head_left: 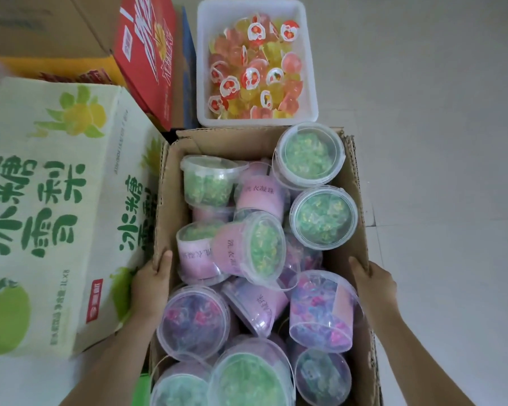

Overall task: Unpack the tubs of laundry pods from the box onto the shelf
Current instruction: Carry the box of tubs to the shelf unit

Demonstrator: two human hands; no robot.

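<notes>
Hands on both sides of the cardboard box (170,177), which sits on the pale floor (437,142). The left hand (151,285) grips the left wall, thumb hooked over the edge and pointing into the box. The right hand (373,284) clamps the right wall the same way, thumb along the rim; the fingers behind the cardboard are hidden on both sides.

Every one of the tubs (247,247) in view is inside the box, heaped in a jumble. Two green-filled ones stand lid-up at the far right, several with pink labels lie tipped on their sides in the middle, and purple-filled ones crowd the near end.

Just beyond the box sits a white tray (311,106) of red and yellow jelly cups. A green-and-white carton (56,200) presses against the box's left wall, with a red carton (144,54) behind it.
</notes>
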